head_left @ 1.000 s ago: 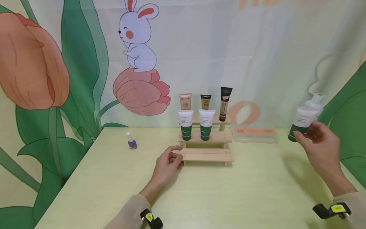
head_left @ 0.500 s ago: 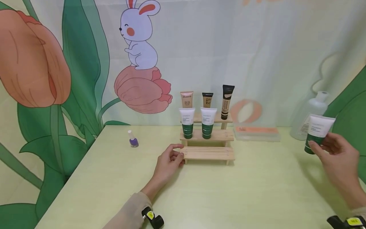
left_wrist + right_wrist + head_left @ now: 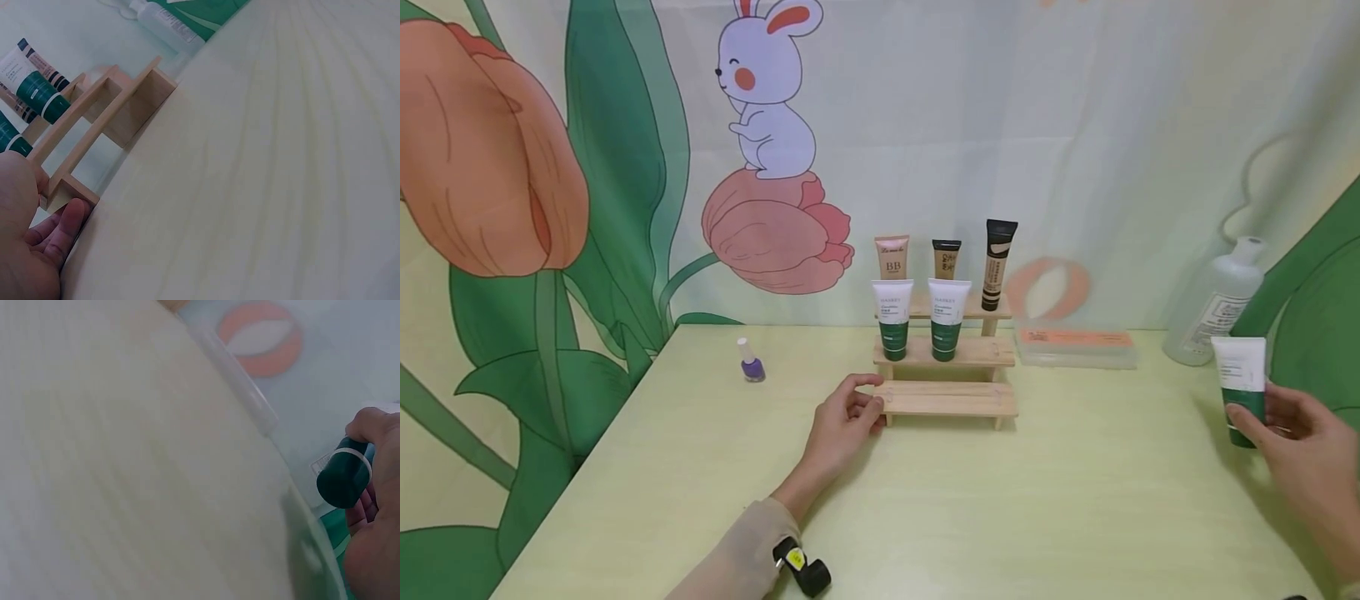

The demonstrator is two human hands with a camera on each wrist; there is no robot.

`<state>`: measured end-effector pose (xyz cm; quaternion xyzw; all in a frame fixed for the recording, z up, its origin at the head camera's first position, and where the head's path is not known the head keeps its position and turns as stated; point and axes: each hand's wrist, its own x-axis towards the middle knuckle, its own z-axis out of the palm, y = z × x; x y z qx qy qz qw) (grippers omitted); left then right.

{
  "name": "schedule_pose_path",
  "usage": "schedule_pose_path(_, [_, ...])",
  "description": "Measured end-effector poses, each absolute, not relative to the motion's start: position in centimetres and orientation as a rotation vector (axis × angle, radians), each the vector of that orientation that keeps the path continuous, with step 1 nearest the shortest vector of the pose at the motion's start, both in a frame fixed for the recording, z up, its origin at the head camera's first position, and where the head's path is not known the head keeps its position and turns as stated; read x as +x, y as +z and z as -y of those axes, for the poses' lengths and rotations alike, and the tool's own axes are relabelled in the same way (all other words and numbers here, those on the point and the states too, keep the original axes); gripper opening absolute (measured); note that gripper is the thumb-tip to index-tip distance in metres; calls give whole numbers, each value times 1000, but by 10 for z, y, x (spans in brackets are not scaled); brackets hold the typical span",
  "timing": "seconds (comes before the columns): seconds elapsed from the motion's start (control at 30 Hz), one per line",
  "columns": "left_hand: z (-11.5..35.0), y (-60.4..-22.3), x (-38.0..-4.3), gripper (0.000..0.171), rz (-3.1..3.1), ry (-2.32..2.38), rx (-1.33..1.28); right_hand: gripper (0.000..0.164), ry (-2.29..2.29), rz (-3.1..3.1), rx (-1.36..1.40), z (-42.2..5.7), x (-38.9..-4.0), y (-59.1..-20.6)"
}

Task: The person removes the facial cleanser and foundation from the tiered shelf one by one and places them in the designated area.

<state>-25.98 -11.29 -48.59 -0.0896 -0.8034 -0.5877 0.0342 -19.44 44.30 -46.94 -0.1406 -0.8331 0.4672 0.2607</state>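
Note:
My right hand [image 3: 1303, 454] holds a white and green squeeze tube [image 3: 1240, 375] upright at the right of the table, thumb across its green lower part. In the right wrist view the tube's green cap [image 3: 342, 479] points toward the camera. My left hand [image 3: 844, 421] grips the left end of the lowest step of a small wooden tiered stand [image 3: 951, 400]; in the left wrist view its fingers [image 3: 65, 231] curl at the stand's end leg. Two matching tubes, one left [image 3: 892, 318] and one right [image 3: 948, 318], stand on the middle step.
On the top step are a pink BB tube [image 3: 892, 257], a short black-capped tube [image 3: 946, 258] and a taller black and beige tube [image 3: 997, 265]. A flat clear box [image 3: 1077, 350] and a pump-necked clear bottle [image 3: 1217, 304] are at the back. Purple nail polish [image 3: 751, 364] stands left.
My right hand has carried the tube to the right and nearer to me, away from in front of the bottle, turning it upright. The left hand stays on the stand.

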Motion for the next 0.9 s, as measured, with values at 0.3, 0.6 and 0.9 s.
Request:
schedule_pose_path(0.3, [113,-484,-259,30,2476,-1802,-270,45,1159,2342,-499,-452,-194,-487])
schedule_pose_path(0.6, [115,-486,-260,30,2475,-1798,-262,23,1243,2309,-386,-455,-196,-491])
schedule_pose_path(0.9, [114,-486,-259,30,2469,-1809,-289,41,1089,2451,-473,-461,-195,-494])
